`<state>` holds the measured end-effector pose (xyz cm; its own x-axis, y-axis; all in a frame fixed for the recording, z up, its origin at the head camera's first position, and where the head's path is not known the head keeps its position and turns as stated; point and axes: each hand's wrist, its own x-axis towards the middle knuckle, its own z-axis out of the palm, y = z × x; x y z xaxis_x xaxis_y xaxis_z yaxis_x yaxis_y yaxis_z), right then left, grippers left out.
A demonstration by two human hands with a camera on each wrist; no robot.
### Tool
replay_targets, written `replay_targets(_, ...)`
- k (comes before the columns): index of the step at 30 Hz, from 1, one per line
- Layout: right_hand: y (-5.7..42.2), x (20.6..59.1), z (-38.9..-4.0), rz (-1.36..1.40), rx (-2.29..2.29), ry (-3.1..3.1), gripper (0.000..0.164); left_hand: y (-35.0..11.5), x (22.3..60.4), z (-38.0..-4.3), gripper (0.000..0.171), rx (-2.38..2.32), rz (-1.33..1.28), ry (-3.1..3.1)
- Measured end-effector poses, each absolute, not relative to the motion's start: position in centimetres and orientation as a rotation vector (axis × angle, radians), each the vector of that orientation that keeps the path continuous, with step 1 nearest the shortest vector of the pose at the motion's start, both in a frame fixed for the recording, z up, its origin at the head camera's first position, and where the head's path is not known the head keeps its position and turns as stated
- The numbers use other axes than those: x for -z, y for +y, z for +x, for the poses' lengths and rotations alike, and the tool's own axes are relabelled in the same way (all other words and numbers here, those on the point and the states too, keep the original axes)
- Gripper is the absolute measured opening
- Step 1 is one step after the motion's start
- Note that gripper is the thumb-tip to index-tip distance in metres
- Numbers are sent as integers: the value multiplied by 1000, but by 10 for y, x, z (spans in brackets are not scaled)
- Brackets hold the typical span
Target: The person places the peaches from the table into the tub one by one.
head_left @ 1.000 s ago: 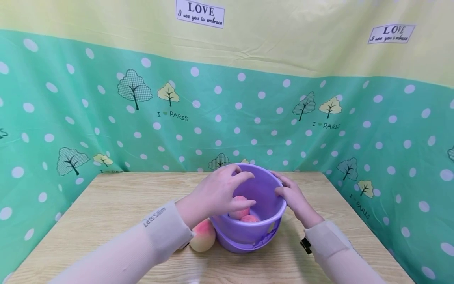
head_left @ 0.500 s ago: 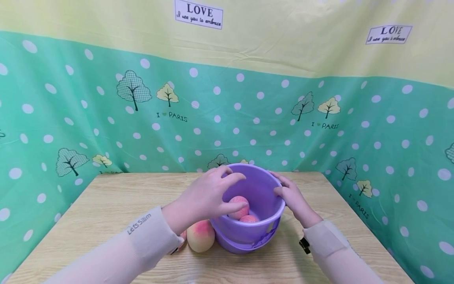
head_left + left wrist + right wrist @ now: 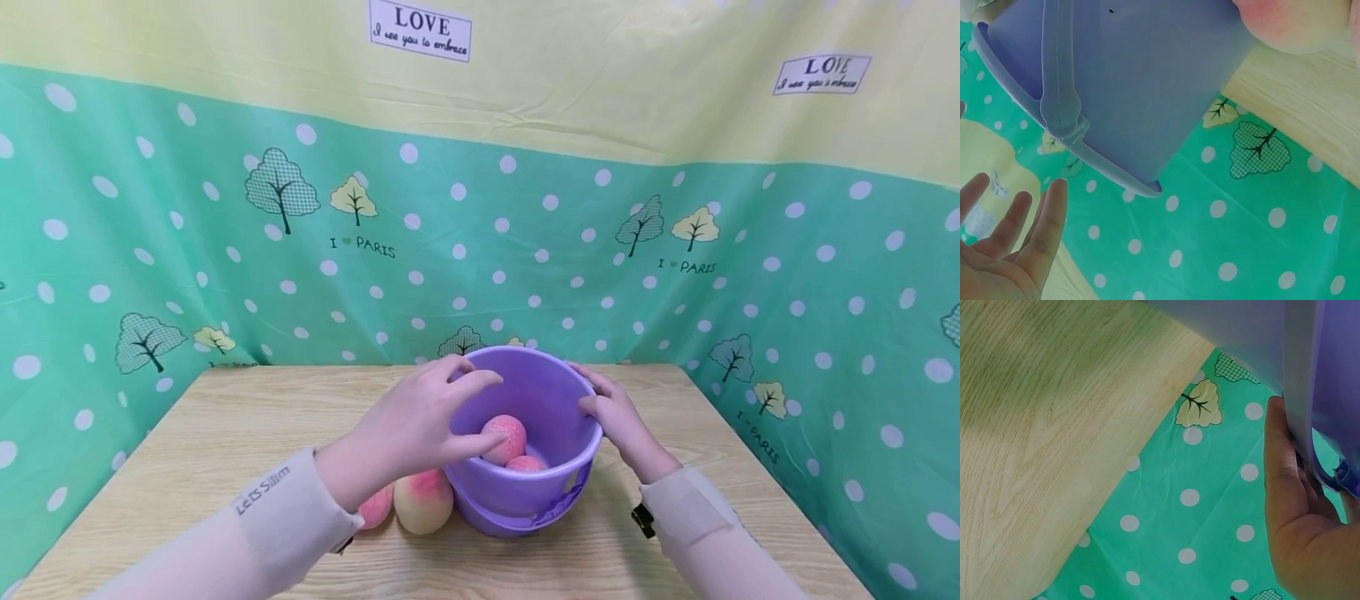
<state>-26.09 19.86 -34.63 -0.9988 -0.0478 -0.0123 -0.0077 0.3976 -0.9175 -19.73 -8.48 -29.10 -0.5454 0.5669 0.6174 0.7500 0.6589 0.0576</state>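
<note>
A purple bucket (image 3: 517, 500) stands on the table, its mouth tipped toward the head camera. Inside lie a pink peach (image 3: 505, 438) and a second pink one (image 3: 526, 463), only partly visible. My right hand (image 3: 624, 423) grips the bucket's right rim, thumb inside; the right wrist view shows fingers against the outer wall. Over the left rim hovers my left hand (image 3: 420, 412), fingers spread and holding nothing; in the left wrist view it is apart from the bucket. A pale peach with a red blush (image 3: 423, 502) sits against the bucket's left side, beside another pink peach (image 3: 377, 507) partly behind my wrist.
The wooden table (image 3: 247, 425) reaches back to a green polka-dot curtain (image 3: 450, 225) that closes in the back and both sides. The bucket's handle (image 3: 558, 507) hangs down at its front.
My left hand has drawn back leftward from the bucket's mouth, showing more of the peach inside and the pink peach on the table. My right hand stays on the rim.
</note>
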Motion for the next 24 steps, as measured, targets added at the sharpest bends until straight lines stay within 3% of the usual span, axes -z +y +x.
replay_targets(24,198,347,-261,-52,1718,2601,78,-100,293,-186,53,481,-946,-2324)
